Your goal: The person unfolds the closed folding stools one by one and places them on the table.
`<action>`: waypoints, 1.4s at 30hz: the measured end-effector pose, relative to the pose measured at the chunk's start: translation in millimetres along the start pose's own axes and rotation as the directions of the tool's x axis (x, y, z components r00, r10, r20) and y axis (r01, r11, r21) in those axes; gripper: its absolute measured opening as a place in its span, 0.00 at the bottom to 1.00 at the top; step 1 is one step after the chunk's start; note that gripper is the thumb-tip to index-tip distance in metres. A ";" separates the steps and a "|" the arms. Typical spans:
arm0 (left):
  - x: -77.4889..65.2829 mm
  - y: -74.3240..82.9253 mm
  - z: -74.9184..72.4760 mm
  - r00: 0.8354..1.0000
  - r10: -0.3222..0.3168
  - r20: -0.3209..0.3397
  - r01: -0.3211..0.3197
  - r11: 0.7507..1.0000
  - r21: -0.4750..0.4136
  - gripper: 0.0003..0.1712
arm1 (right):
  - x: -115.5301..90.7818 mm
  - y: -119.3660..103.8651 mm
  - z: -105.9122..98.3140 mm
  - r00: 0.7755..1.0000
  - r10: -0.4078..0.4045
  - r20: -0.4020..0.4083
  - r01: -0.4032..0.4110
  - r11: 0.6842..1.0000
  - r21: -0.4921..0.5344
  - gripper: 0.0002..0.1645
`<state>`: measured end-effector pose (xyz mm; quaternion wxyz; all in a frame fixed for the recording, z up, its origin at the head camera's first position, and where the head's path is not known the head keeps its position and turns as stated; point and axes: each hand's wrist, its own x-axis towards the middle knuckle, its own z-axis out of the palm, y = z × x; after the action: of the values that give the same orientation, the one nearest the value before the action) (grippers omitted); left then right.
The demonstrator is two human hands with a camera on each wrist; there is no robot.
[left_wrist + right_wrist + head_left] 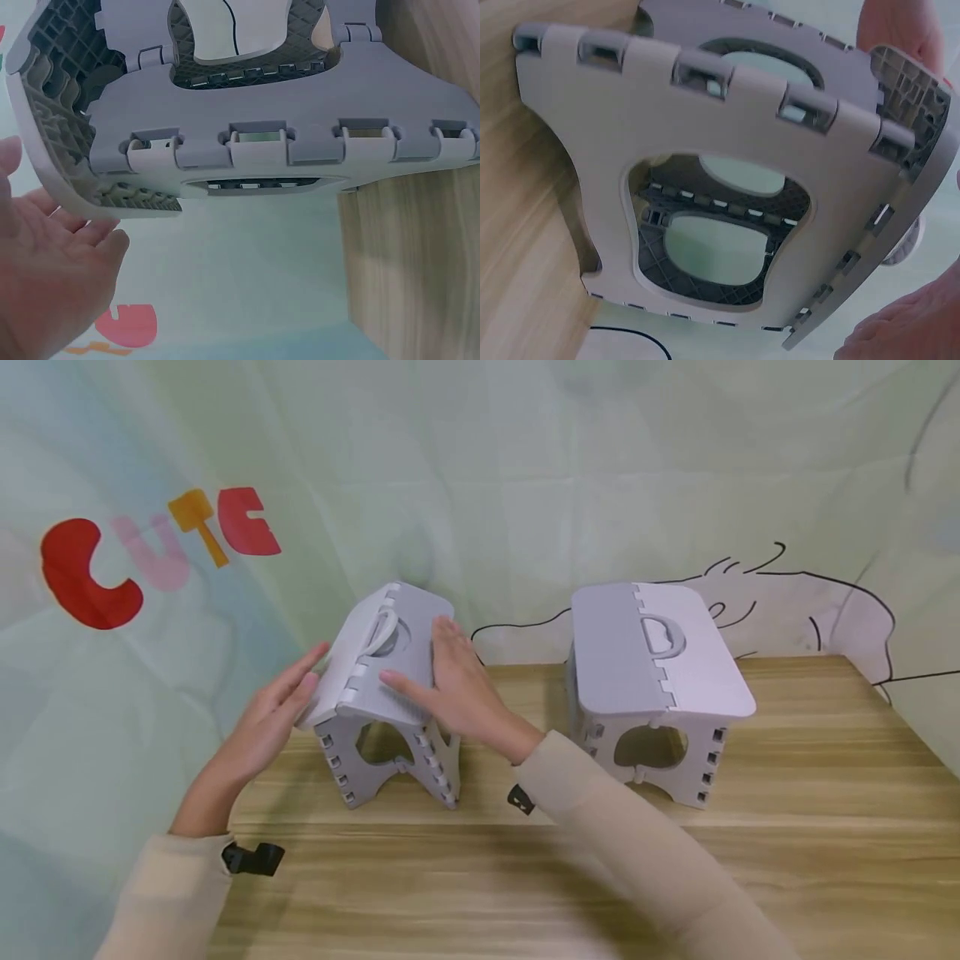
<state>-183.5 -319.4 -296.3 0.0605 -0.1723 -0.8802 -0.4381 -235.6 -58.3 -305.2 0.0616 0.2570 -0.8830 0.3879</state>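
Note:
A grey-and-white folding step stool (401, 681) stands partly folded on the table, its two seat halves sloping down from a raised middle seam like a roof. Its white carry handle (384, 632) sticks up from the seam. My left hand (262, 718) lies along the outer edge of the white half, fingers extended. On the grey half rests my right hand (468, 685), thumb spread and fingers straight. From the left wrist, the left hand (56, 262) is at the ribbed seat's edge. The right wrist view shows the stool's side frame (720, 172) and part of the right hand (911, 322).
A second folding stool (656, 647) stands fully unfolded to the right, its seat flat. Both stools are on a wood-grain table (480, 877). Behind hangs a printed curtain (517, 485) with coloured letters and a line drawing. Black wrist-camera mounts (255, 858) sit at the cuffs.

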 end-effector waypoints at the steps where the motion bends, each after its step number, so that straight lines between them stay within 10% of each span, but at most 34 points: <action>1: 2.6 1.0 0.3 1.000 0.000 0.016 -0.001 1.000 0.010 0.29 | 2.7 0.2 -0.2 1.000 -0.006 0.011 0.006 1.000 -0.005 0.64; 18: 38.0 2.7 2.0 0.979 0.004 0.202 -0.016 0.998 0.057 0.32 | 36.1 -6.2 6.8 0.981 -0.008 0.195 0.046 0.981 -0.190 0.70; 42: 48.0 -4.3 4.1 0.965 0.036 0.259 -0.050 0.998 0.048 0.34 | 35.9 -2.2 10.4 0.980 -0.020 0.198 0.079 0.952 -0.295 0.64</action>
<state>-229.7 -306.6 -289.7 -0.0402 -0.2453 -0.8881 -0.3866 -264.5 -81.6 -299.8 0.0239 0.3030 -0.9269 0.2204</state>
